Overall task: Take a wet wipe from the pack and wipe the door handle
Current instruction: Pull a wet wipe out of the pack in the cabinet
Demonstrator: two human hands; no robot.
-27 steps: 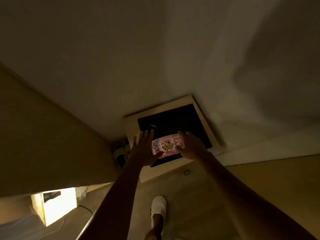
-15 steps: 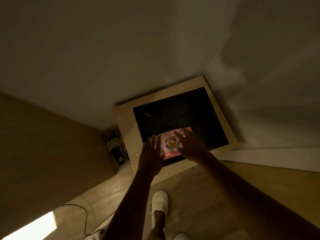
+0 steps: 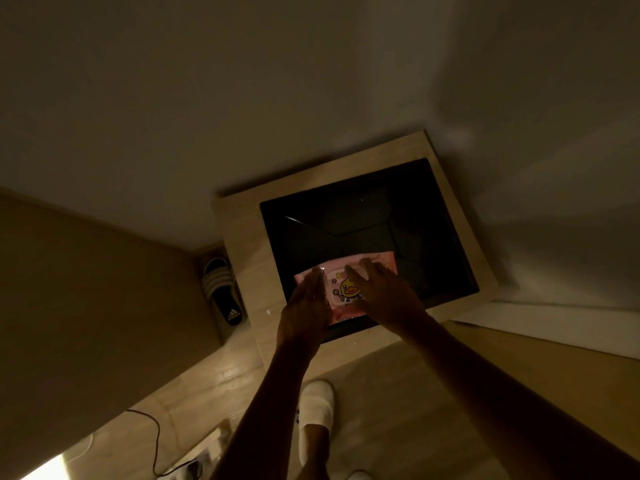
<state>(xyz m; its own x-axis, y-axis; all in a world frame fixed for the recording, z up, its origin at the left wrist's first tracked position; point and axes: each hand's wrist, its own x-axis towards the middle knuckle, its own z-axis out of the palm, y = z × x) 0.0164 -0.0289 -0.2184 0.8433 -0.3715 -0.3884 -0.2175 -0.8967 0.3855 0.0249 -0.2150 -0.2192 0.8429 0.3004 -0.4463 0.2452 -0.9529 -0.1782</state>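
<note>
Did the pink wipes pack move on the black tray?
No. The pink wipes pack sits at the black tray's near edge, as before; only the camera shifted.

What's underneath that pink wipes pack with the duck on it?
The pink wipes pack lies on the dark glossy panel set in a light wooden table top. Both hands, left hand and right hand, cover its ends, hiding what lies beneath there.

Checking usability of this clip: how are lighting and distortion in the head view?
Head view: very dim and warm-toned, both hands, left and right, nearly silhouettes; the pink wipe pack is the one clearly lit thing; overexposed patch at bottom left corner; wide-angle bending of the walls; black tabletop inset shows faint reflections.
</note>
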